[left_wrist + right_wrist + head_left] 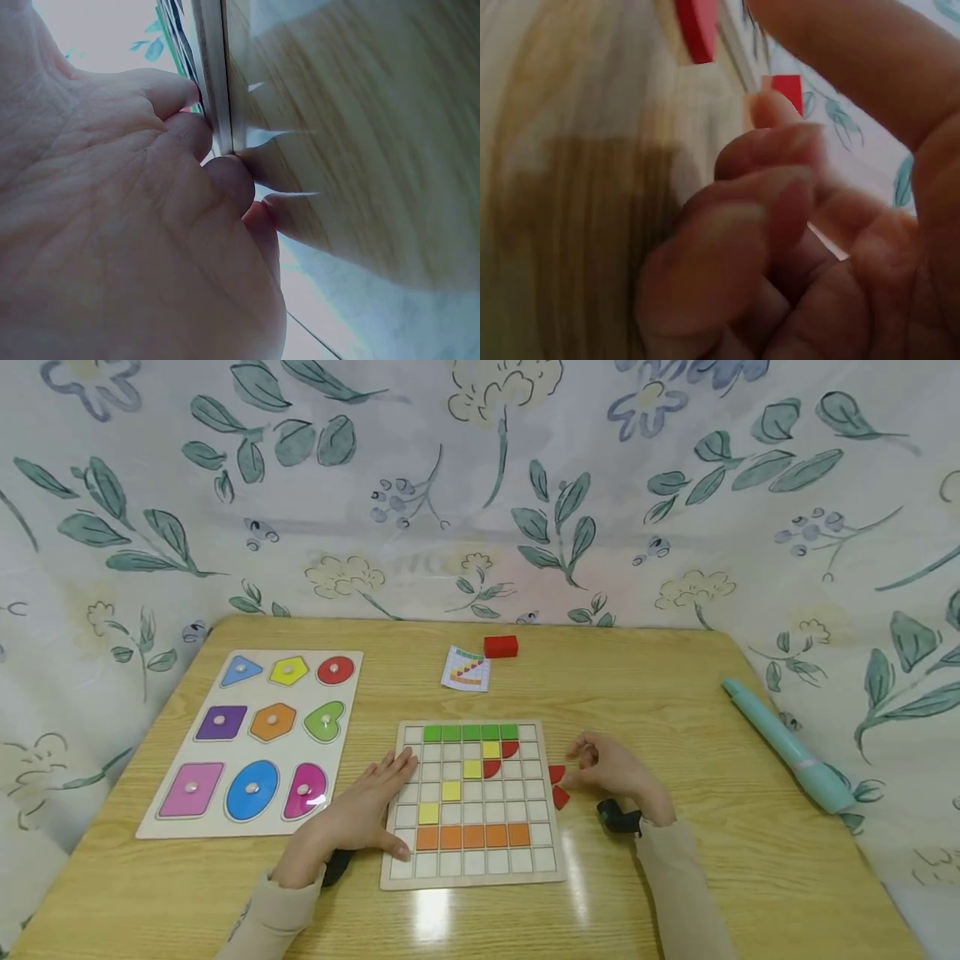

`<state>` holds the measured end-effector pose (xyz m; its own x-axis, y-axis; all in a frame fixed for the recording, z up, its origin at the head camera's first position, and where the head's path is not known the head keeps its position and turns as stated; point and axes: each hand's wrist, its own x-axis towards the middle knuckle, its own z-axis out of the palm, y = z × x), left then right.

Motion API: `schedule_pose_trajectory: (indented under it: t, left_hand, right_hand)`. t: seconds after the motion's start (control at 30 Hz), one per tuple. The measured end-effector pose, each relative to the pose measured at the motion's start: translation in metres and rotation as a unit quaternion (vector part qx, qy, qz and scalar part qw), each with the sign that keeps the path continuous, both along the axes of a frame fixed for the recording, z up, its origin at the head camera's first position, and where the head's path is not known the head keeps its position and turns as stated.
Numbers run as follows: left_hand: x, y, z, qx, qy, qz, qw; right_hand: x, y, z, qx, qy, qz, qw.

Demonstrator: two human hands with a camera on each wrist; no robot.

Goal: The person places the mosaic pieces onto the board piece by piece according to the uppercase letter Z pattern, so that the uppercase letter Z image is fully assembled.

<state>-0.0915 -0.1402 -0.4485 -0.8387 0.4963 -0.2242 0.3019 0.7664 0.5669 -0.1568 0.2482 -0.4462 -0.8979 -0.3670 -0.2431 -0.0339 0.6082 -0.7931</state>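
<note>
A wooden grid board lies flat in front of me, with green, yellow and orange squares in its cells. Two red quarter-circles sit beside yellow squares. My left hand rests on the board's left edge, fingers spread; the left wrist view shows its fingers at the board's side. Right of the board my right hand hovers by loose red pieces, fingers loosely bent and thumb reaching toward them. Nothing shows between its fingers; whether the thumb touches a piece I cannot tell.
A small pattern card and a red block lie behind the board. A shape puzzle board with knobbed pieces is at the left. Far right lies a turquoise tube-shaped object. Flowered cloth hangs behind the table.
</note>
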Motion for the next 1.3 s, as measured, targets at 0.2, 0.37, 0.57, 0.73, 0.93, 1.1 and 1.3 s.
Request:
schedule_pose_trajectory:
  t: [0.2, 0.37, 0.57, 0.73, 0.93, 1.1, 1.3]
  left_hand:
    - [0.001, -0.001, 0.001, -0.002, -0.003, 0.006, 1.0000]
    - [0.001, -0.001, 0.000, -0.003, -0.001, 0.005, 1.0000]
    - [0.000, -0.001, -0.002, -0.004, 0.005, -0.002, 1.0000]
    - [-0.001, -0.002, -0.003, -0.004, 0.002, -0.001, 1.0000]
    - [-0.001, -0.002, -0.001, -0.007, 0.001, 0.000, 1.0000]
    - [-0.002, -0.002, 0.001, -0.006, -0.001, 0.002, 1.0000]
    - [-0.002, -0.002, 0.001, -0.005, 0.000, 0.005, 1.0000]
  right_hand:
    - [0.003, -0.015, 0.000, 0.045, 0.026, 0.011, 0.9986]
    - [0.002, -0.019, -0.002, 0.031, 0.053, 0.013, 0.9981]
    - [0.001, -0.015, 0.001, 0.030, 0.063, 0.024, 0.9973]
    - [0.000, -0.021, 0.007, 0.052, 0.056, 0.003, 0.9971]
    - [0.004, -0.062, 0.013, -0.013, -0.006, -0.017, 0.9998]
    - [0.011, -0.105, 0.012, -0.051, -0.074, -0.028, 0.9956]
    - [0.021, -0.138, 0.008, -0.017, -0.022, 0.004, 0.9996]
